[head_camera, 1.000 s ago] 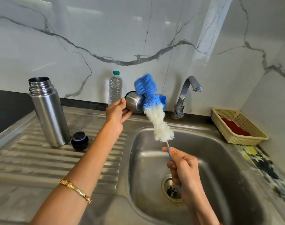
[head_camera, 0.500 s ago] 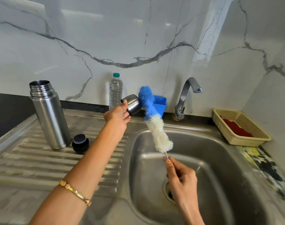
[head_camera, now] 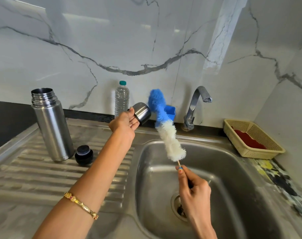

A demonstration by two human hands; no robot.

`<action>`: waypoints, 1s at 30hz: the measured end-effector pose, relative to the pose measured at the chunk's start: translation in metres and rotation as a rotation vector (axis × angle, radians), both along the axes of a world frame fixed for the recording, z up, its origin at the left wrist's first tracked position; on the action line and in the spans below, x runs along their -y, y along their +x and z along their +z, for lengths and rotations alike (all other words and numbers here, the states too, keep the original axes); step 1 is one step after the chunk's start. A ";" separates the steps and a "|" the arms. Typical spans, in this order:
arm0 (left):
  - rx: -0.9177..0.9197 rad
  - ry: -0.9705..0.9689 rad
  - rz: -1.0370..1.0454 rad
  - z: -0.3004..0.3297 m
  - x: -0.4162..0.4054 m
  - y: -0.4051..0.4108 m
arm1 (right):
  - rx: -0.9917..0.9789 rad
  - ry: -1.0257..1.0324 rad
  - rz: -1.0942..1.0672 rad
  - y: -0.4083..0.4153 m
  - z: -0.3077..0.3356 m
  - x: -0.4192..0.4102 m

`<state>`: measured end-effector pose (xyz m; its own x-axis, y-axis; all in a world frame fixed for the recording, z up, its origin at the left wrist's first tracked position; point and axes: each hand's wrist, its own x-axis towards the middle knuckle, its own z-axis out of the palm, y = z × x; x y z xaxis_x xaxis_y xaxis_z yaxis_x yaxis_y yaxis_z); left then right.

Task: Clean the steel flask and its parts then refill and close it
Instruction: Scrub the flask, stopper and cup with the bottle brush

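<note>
Holding a steel cup lid (head_camera: 142, 113) tilted on its side above the sink's (head_camera: 233, 169) back edge, the left hand (head_camera: 125, 124) pinches it at the rim while the right hand (head_camera: 193, 188) grips the thin handle of a blue-and-white bottle brush (head_camera: 165, 128), its blue tip just beside the cup. On the drainboard (head_camera: 35, 173) to the left, the open steel flask (head_camera: 51, 125) stands upright, its black stopper (head_camera: 84, 154) just beside its base.

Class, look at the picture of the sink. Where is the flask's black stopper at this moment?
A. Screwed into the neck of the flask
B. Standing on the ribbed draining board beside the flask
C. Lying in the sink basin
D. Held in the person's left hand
B: the black stopper stands on the draining board just right of the open steel flask, while the left hand holds the steel cup.
</note>
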<state>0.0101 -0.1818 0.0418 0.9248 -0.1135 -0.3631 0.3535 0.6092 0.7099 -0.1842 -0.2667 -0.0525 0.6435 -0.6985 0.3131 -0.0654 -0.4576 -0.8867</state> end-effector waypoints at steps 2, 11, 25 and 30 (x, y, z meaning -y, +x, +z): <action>-0.005 -0.025 0.006 -0.001 -0.004 0.005 | -0.023 -0.009 0.020 -0.003 0.000 -0.002; -0.032 -0.199 -0.069 -0.003 -0.002 0.002 | 0.076 0.271 0.132 0.014 0.013 -0.013; -0.153 -0.376 -0.062 -0.019 -0.001 0.006 | 0.020 0.720 0.145 0.007 0.019 -0.021; -0.148 -0.387 -0.040 -0.011 -0.007 0.005 | -0.028 0.728 0.194 -0.007 0.018 -0.027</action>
<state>0.0154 -0.1752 0.0312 0.8579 -0.3025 -0.4153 0.4634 0.8047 0.3711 -0.1916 -0.2394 -0.0344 0.7772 -0.5957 -0.2029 -0.0706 0.2378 -0.9687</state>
